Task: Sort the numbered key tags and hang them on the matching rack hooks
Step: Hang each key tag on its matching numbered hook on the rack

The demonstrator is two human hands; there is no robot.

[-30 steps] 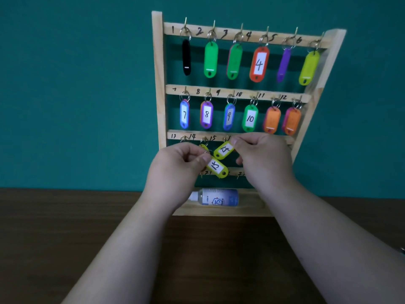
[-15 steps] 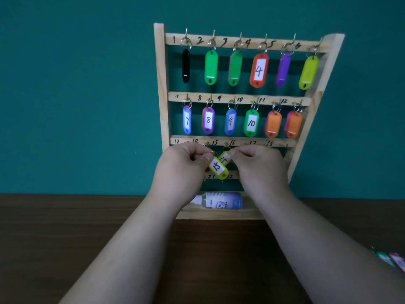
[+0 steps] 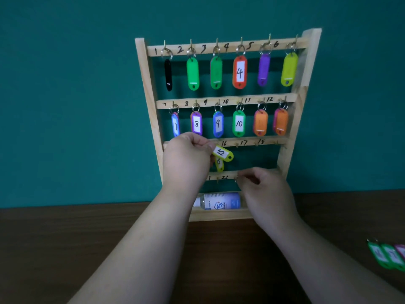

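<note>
At the third rail of the wooden rack [image 3: 142, 84], your left hand [image 3: 187, 159] pinched the ring end of the yellow tag marked 15 [image 3: 222, 152], which stuck out tilted to the right just below the number 16. A second yellow tag [image 3: 219, 165] hung just beneath it, its number unreadable; whether the hand or a hook carried it could not be told. Your right hand [image 3: 265, 191] was apart from the left and lower, in front of the fourth rail beside the number 22, fingers curled; whether they held anything could not be told. Twelve hung tags [image 3: 240, 72] filled the two upper rails. A bottle [image 3: 219, 201] lay on the rack's base. Green tags [image 3: 385, 256] lay on the table [image 3: 65, 249] at the far right.
</note>
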